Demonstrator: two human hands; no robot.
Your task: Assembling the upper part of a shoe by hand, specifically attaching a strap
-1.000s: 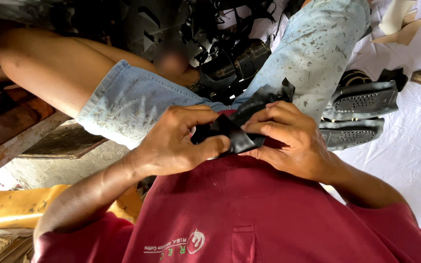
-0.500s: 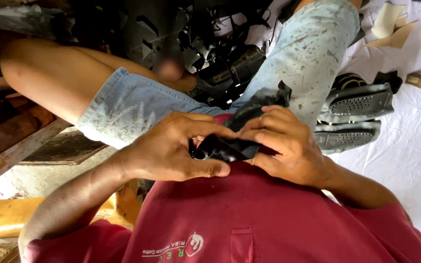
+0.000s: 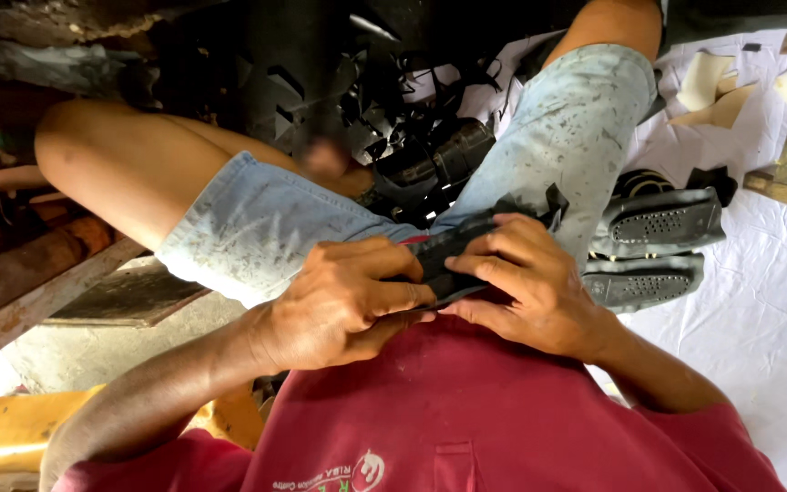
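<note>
Biggest worry here is the setup itself: the person sits low with both knees spread, denim shorts (image 3: 257, 232) on, and works right against the belly of a red shirt (image 3: 466, 410). Anything springy slipping loose ends up in the lap, or down in the heap of black scraps (image 3: 412, 137) between the legs, where it would be hard to pick out again, black on black.

Next down: the two dark moulded soles (image 3: 653, 246) stacked on the white sheet (image 3: 758, 310) sit just beside the right wrist. I reckon a careless elbow could knock them.

Smallest but most likely: the black strip (image 3: 453, 260) is thin and looks flexible, pinched only at its ends. If one grip lets go, it could flick away or twist out.

As for where it lies: the strip runs between both hands, at the hem of the shirt, over the right thigh. The left hand (image 3: 348, 305) is curled closed around its near end, thumb pressed on top. The right hand (image 3: 526, 287) grips the far end, fingers folded over it. Much of the strip is hidden under the fingers.
</note>
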